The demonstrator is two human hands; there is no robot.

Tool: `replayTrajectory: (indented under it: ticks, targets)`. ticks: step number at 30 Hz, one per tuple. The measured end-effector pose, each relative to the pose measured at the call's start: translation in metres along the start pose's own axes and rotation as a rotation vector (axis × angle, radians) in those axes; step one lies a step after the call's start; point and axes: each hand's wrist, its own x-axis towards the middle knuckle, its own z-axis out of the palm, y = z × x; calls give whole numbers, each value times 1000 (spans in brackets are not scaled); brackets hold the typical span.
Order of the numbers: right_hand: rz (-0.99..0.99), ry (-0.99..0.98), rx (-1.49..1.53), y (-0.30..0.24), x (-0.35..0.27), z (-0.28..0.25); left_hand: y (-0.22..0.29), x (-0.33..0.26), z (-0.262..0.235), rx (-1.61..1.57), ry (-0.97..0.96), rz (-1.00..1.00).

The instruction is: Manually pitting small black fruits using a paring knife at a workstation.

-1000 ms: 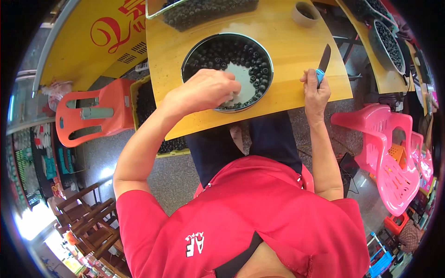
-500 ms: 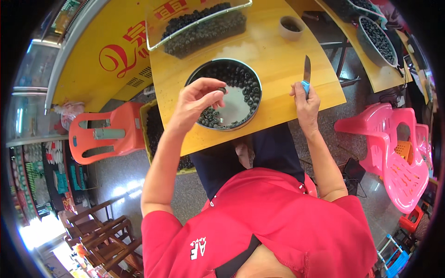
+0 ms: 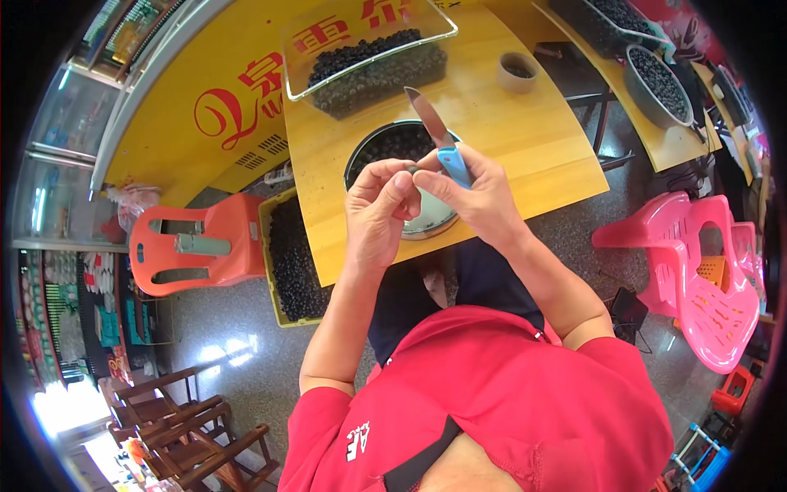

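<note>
Head view, centre of frame: your two hands meet just above the round metal bowl [image 3: 385, 152], which sits on the wooden surface [image 3: 533, 139] w/ dark small items inside. Your left hand [image 3: 379, 215] has fingers curled, thumb and forefinger pinching a small dark item [image 3: 412, 170] at the tips; too small to tell what it is. Your right hand [image 3: 475, 197] is closed round the blue handle of a small knife [image 3: 434, 135], blade pointing up and left toward the top of frame, thumb tip touching the pinched item.

Upper centre: a clear rectangular tray [image 3: 369, 57] heaped w/ the same dark items, just beyond the bowl. Upper right of it: a small round cup [image 3: 516, 72] on the surface.

Top right: a second table w/ another bowl [image 3: 656, 82] of dark items.

Left of centre, below the surface edge: a yellow crate [image 3: 291, 262] full of dark items on the floor, beside an orange plastic chair [image 3: 193, 250]. Right edge: pink plastic chairs [image 3: 697, 279]. Lower left: dark wooden chairs [image 3: 188, 426].

Bottom centre: your red shirt fills the frame.
</note>
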Motion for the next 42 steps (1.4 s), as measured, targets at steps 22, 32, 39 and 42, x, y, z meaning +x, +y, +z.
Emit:
replayTrajectory:
  ticks: [22,32,39,42]
  targets:
    - [39,-104,-195,-3,6,-4,14,-19,-2,385,-16,54]
    - [-581,-14,-913,7,-7,-9,11,-18,0,259,60,42]
    - [-589,-10,-961,7,-8,-10,9,-18,-3,314,32,64]
    - [-594,-12,-971,6,-7,-10,10,-19,-2,337,50,81]
